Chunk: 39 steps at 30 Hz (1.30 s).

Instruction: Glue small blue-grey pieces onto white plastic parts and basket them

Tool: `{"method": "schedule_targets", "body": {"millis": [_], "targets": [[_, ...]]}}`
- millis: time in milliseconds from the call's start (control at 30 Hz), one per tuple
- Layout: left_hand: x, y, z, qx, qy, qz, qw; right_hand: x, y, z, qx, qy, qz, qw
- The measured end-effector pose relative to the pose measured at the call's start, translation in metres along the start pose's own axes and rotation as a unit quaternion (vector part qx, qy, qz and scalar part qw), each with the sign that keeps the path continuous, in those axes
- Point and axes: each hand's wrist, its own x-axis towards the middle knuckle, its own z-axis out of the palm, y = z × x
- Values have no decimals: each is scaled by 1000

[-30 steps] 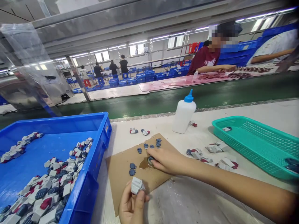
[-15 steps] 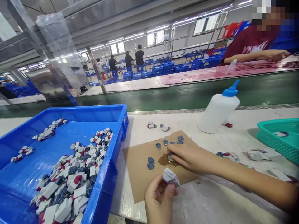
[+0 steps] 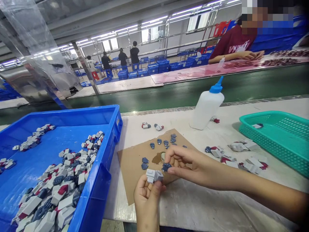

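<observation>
My left hand [image 3: 147, 199] pinches a light grey plastic block [image 3: 151, 176], its hollow end turned to the right. Just beside it, my right hand [image 3: 187, 162] grips a small dark blue toy fist [image 3: 166, 167] between thumb and fingers. A narrow gap separates the two parts. Behind them a brown wet patch [image 3: 156, 159] with a small round dish-like thing [image 3: 163, 156] lies on a cardboard sheet [image 3: 130, 174]. Several more blue toy fists [image 3: 145, 160] are spread over the cardboard.
A blue bin [image 3: 109, 154] with many joined grey, red and blue parts stands at left. Behind the cardboard is a white bottle [image 3: 205, 106] with a blue nozzle. A green basket [image 3: 272, 145] and loose parts [image 3: 238, 146] lie at right. A co-worker [image 3: 235, 45] sits across the green belt.
My right hand has come away from the wet patch toward the left hand, the blue fist now showing in its fingers. The grey block has turned. The view has swung right.
</observation>
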Motion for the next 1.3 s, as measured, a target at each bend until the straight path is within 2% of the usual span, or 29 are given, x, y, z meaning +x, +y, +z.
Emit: {"method": "schedule_targets", "body": {"millis": [300, 433, 600, 733, 833, 933, 1067, 1167, 1300], "targets": [[-1, 0, -1, 17, -4, 1, 1000, 4, 9, 7, 6, -46, -5, 999], [-1, 0, 0, 14, -11, 3, 1000, 2, 3, 2, -41, -60, 0, 997], [-3, -4, -3, 32, -23, 11, 999, 5, -7, -7, -121, -114, -31, 986], [-2, -7, -8, 46, -30, 22, 998, 8, -6, -9, -130, -133, -46, 981], [-1, -8, -9, 47, -29, 24, 998, 8, 2, -4, -114, -106, -60, 986], [1, -7, -9, 19, -45, 1, 999, 6, 16, 8, -145, -46, -107, 983], [2, -2, -7, -20, -77, -29, 996, 7, 37, 29, -252, 53, -207, 944], [2, 3, -8, -34, -90, -38, 995, 11, 47, 41, -294, 110, -235, 920], [2, 3, -9, -54, -113, -60, 990, 19, 52, 46, -325, 151, -262, 896]]}}
